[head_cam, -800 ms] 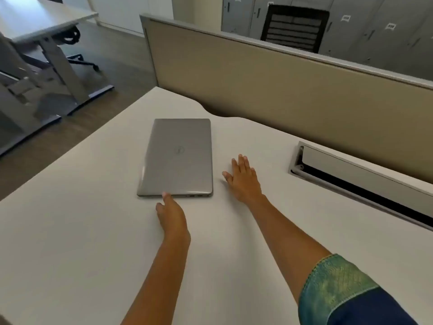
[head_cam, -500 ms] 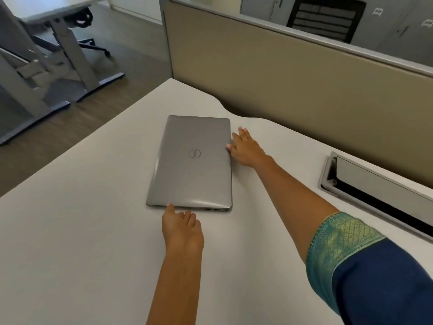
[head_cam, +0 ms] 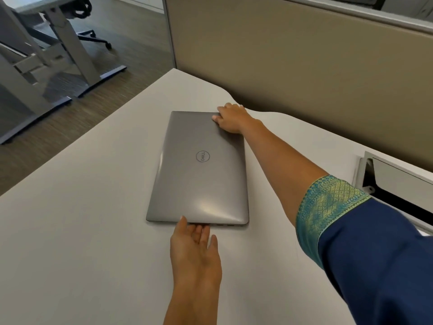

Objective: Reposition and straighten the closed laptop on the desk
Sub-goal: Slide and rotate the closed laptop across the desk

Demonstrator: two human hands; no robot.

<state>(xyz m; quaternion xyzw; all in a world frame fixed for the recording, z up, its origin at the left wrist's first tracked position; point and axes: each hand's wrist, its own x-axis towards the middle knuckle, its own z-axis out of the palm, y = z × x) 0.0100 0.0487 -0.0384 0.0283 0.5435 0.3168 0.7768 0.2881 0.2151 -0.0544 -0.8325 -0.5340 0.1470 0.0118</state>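
A closed grey laptop (head_cam: 199, 174) with a round logo lies flat on the white desk (head_cam: 82, 231), its short edges near and far from me. My right hand (head_cam: 230, 118) grips its far right corner, thumb on the lid and fingers wrapped over the far edge. My left hand (head_cam: 195, 249) rests on the desk at the laptop's near edge, thumb touching the lid's rim and fingertips tucked at or under that edge.
A tan partition panel (head_cam: 304, 62) runs along the desk's far side. A cable tray opening (head_cam: 398, 188) is set into the desk at the right. Beyond the desk's left edge are wooden floor and another desk's grey legs (head_cam: 70, 50).
My right hand has moved from the laptop's right side up to its far right corner and taken hold. My left hand's fingers have reached the near edge. The camera has come closer.
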